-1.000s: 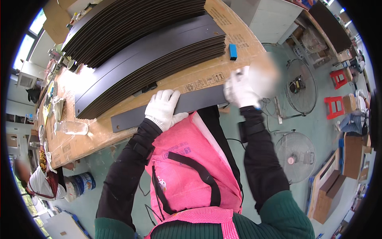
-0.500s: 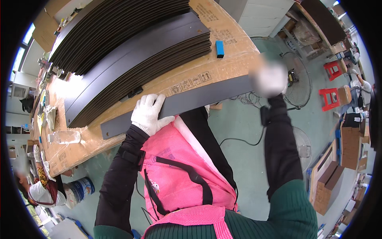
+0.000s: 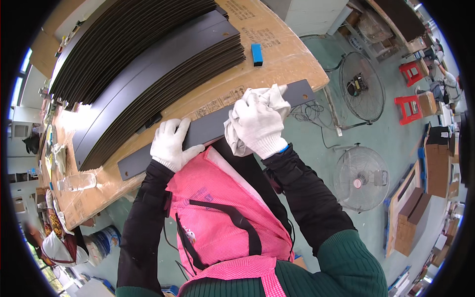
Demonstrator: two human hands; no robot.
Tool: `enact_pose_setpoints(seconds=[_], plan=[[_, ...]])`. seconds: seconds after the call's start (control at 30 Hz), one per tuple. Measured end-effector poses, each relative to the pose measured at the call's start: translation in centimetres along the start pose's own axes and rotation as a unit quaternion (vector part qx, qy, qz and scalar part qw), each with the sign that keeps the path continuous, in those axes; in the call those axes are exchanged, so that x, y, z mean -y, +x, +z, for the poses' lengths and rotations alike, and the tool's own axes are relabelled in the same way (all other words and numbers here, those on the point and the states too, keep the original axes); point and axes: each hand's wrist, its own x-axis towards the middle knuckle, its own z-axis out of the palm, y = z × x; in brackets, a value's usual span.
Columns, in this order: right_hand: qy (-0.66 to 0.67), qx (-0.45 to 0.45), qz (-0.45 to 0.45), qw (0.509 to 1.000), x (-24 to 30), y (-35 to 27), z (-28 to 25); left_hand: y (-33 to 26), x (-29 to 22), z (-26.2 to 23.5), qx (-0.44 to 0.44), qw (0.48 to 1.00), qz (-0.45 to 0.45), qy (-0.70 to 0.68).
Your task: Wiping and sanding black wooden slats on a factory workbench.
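A long dark grey panel strip (image 3: 213, 127) lies along the near edge of a cardboard-covered table (image 3: 277, 59). My left hand (image 3: 171, 143), in a white glove, presses flat on the strip's left part. My right hand (image 3: 260, 126), also gloved, holds a white cloth (image 3: 271, 97) against the strip near its right half. Behind the strip are two tall stacks of dark panels (image 3: 148, 64). A small blue block (image 3: 257, 54) sits on the cardboard just right of the stacks.
Two round floor fans (image 3: 359, 179) stand on the green floor at right, with cables near the table corner. Red stools (image 3: 406, 109) and cardboard boxes (image 3: 435, 163) are farther right. A clear plastic bottle (image 3: 76, 181) lies at the table's left. Another person (image 3: 57, 245) crouches lower left.
My right hand has swept back left along the strip from its far right end to near its middle, with the cloth. My left hand stays pressed on the strip.
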Motion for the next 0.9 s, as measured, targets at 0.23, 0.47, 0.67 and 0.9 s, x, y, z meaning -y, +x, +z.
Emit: enact_pose_setpoints(seconds=[0.23,0.47,0.67,0.9], plan=[[-0.049,-0.093,0.16,0.982,-11.9,-0.7,4.2,1.0,-1.0,-0.2,-0.007,1.0,0.009,-0.003],[-0.087,0.068,0.376,0.92,-23.4,1.1,0.5,1.0,-1.1,0.4,-0.006,1.0,-0.025,-0.004],[-0.104,0.106,0.256,0.955,-14.0,5.4,-4.8,0.4,-0.7,0.5,-0.022,1.0,-0.022,0.002],[-0.001,0.119,0.156,0.98,-1.7,3.1,2.8,1.4,-1.3,0.2,-0.037,0.998,-0.01,-0.041]])
